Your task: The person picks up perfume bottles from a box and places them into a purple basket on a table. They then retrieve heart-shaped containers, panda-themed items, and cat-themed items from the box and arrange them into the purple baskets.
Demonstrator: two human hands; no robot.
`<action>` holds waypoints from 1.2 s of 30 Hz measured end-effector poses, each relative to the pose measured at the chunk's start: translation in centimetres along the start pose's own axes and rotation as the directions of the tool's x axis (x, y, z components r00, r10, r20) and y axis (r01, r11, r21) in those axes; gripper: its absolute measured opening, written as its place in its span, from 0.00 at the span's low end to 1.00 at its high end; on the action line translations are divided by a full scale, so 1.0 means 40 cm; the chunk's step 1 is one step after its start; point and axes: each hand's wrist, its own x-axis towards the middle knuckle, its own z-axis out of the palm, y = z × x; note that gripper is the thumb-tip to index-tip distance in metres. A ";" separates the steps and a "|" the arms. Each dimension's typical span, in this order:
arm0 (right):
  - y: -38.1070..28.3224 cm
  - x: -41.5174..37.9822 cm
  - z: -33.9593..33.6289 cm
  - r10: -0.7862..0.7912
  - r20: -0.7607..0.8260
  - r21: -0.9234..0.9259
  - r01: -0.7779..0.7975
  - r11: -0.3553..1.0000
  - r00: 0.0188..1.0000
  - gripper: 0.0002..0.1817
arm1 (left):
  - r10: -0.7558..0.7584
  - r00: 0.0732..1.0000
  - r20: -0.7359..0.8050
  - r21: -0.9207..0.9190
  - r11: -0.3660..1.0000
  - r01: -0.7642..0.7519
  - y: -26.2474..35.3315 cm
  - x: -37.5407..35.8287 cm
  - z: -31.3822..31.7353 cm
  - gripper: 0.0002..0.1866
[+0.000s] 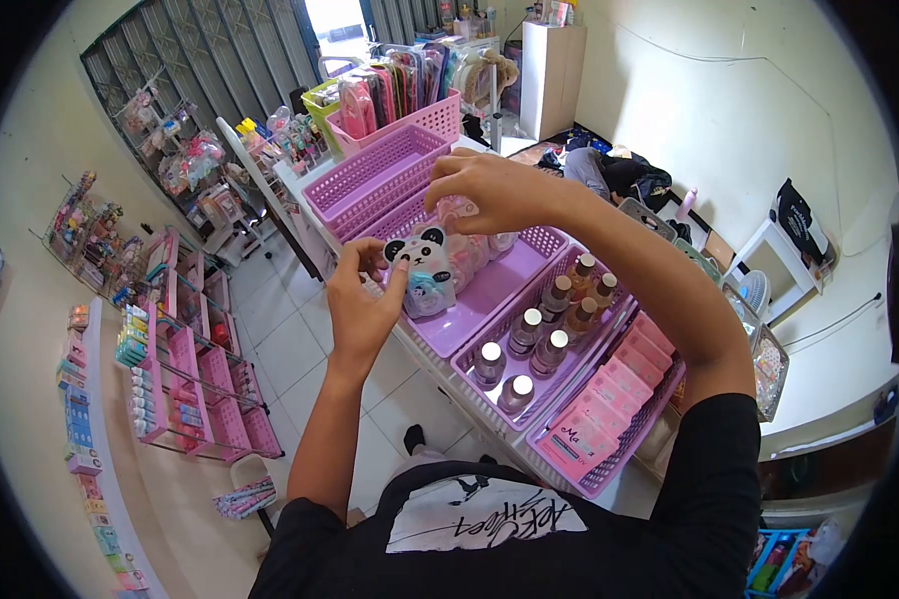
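Observation:
My left hand (362, 311) is closed on a panda-faced packet (422, 270) with something light blue in its lower part, thumb on its front. It is at the near left end of a purple basket (509, 304). Over the same basket, my right hand (484, 195) bends its fingers down around a pink packet (456, 212); its fingertips are partly hidden. More pink clear-wrapped packets (466, 255) stand in a row between the two hands.
Beside this basket, another holds several white-capped bottles (524, 331), and a further one holds pink boxes (594, 414). Behind are a purple basket (375, 180) and a pink basket (440, 118) of packaged goods. A pink shelf rack (195, 369) stands left; a person (619, 175) is low at the back right.

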 end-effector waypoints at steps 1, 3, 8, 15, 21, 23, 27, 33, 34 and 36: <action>-0.002 0.000 -0.001 0.009 -0.002 0.018 -0.009 1.000 1.000 0.18 | -0.009 1.000 0.012 -0.010 1.000 0.009 0.003 -0.001 0.001 0.15; -0.002 -0.009 -0.018 0.039 0.006 0.043 -0.039 0.998 0.999 0.21 | -0.002 1.000 0.009 0.009 1.000 0.002 0.015 0.004 0.000 0.16; 0.029 -0.036 -0.074 0.110 0.085 0.093 -0.117 0.989 0.990 0.24 | 0.100 0.995 -0.002 0.116 0.988 -0.099 0.044 0.045 -0.003 0.19; 0.091 -0.064 -0.075 0.284 0.111 -0.092 -0.275 0.957 0.952 0.23 | 0.223 0.969 0.111 0.118 0.965 -0.235 0.061 0.119 0.012 0.17; 0.091 -0.075 -0.056 0.336 0.078 -0.156 -0.321 0.934 0.939 0.25 | 0.293 0.933 0.207 0.221 0.915 -0.337 0.097 0.139 0.024 0.17; 0.096 -0.082 -0.057 0.290 0.043 -0.175 -0.279 0.944 0.956 0.26 | 0.289 0.942 0.169 0.187 0.929 -0.319 0.107 0.152 0.016 0.18; 0.021 -0.080 -0.127 0.312 0.053 -0.214 -0.294 0.931 0.949 0.27 | 0.396 0.895 0.205 0.109 0.900 -0.423 0.104 0.171 -0.012 0.19; -0.042 -0.075 -0.105 0.428 0.224 -0.314 -0.351 0.882 0.876 0.24 | 0.442 0.699 0.563 -0.082 0.871 -0.485 0.128 0.152 -0.042 0.22; -0.053 -0.075 -0.098 0.446 0.221 -0.293 -0.377 0.879 0.867 0.21 | 0.405 0.666 0.626 -0.124 0.895 -0.428 0.134 0.144 -0.058 0.23; -0.046 -0.077 -0.097 0.434 0.365 -0.050 -0.449 0.892 0.823 0.21 | 0.413 0.649 0.639 -0.218 0.906 -0.363 0.118 0.140 -0.104 0.24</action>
